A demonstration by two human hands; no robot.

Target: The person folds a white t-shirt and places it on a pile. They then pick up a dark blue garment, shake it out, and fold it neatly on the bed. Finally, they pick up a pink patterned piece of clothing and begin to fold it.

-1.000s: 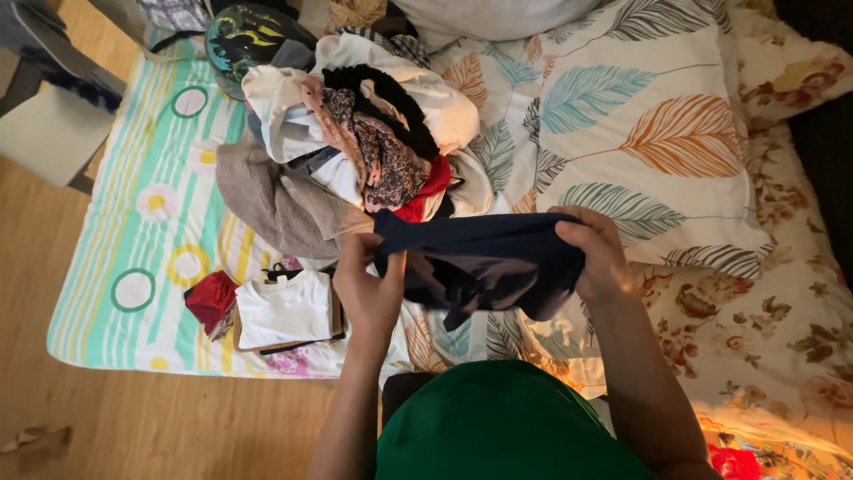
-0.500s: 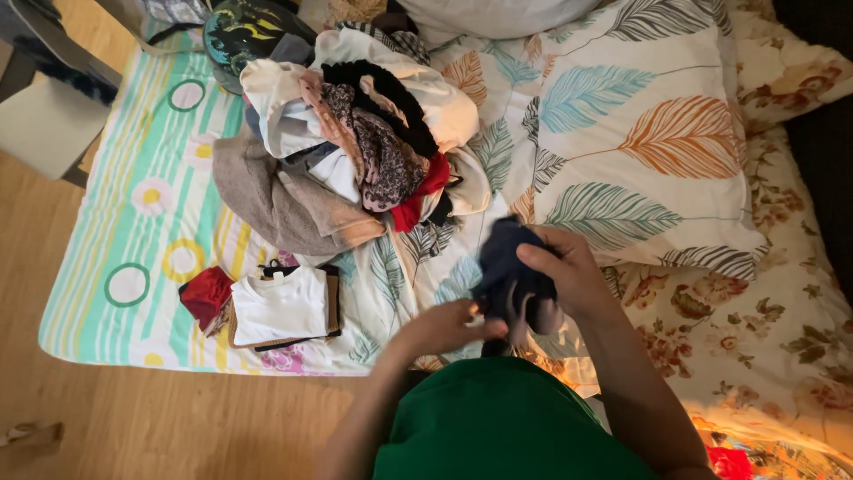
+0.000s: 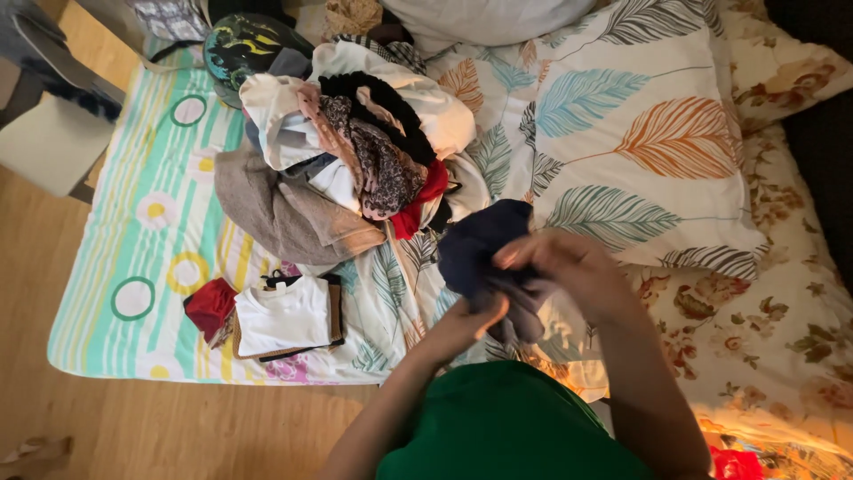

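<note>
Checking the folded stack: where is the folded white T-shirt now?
In the head view, the folded white T-shirt lies lower left on the bed, beside the small red cloth, below the brown towel.

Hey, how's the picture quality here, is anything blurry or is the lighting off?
Head view: both hands, left hand and right hand, are motion-blurred around the dark navy garment; the clothes pile stays fairly sharp; warm light glares at the lower right on the floral sheet; top right corner falls dark.

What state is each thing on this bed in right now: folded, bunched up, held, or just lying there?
Dark navy cloth garment: bunched, held in both hands.
Left hand: gripping the garment from below.
Right hand: gripping it from above.
Mixed pile of clothes: unfolded, heaped.
White folded shirt: folded flat, topping a small stack.
Red cloth: crumpled beside the stack.
</note>
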